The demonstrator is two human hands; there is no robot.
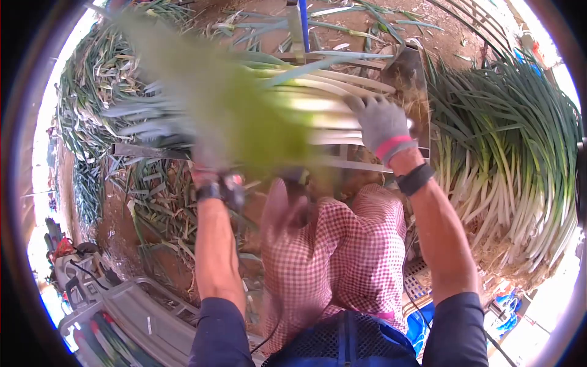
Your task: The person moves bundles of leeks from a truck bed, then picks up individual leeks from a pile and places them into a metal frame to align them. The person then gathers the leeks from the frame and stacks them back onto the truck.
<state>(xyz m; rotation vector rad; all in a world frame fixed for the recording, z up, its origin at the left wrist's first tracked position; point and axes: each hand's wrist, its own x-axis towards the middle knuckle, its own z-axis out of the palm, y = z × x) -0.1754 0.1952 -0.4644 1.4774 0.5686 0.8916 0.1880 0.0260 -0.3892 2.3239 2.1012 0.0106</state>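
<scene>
the right hand, in a grey glove with a pink cuff, lay with its fingers curled over the white stalk ends of a bundle of green onions, pressing down on them. the bundle stretched across a metal frame in front of the person, its white stalks to the right and its green tops to the left, where they dissolved into a blur of motion. the left hand sat under that green blur, at the leafy part of the bundle; it was too smeared to tell whether its fingers were closed or spread. a dark band showed at each wrist. below the arms hung a pink checked apron. to the right lay a big heap of green onions, white ends toward the person, close beside the frame. trimmed leaves littered the dirt ground to the left, and a grey plastic crate stood at lower left.
</scene>
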